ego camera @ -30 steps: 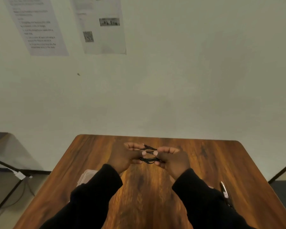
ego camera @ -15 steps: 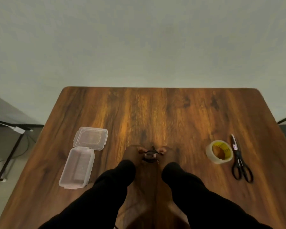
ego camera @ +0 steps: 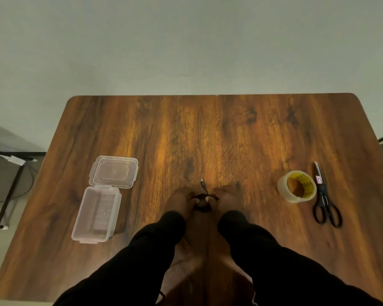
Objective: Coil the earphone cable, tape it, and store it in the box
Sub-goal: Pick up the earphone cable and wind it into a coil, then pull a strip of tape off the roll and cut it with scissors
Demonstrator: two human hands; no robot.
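We pinch the thin black earphone cable (ego camera: 201,200), bunched into a small coil with its metal plug poking away, between left hand (ego camera: 180,200) and right hand (ego camera: 227,198), low over the brown wood-grain counter (ego camera: 208,138) beneath a plain pale wall (ego camera: 186,45).

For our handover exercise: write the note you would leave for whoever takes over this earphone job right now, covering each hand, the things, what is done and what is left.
Left hand and right hand: both pinch the coiled earphone cable between them, low over the table; its plug pokes out away from the person.
Box: open and empty, on the left side, lid flipped back.
Tape roll and scissors: on the right side, untouched.
Done: coiling, or nearly.
Left: tape the coil, put it in the box.
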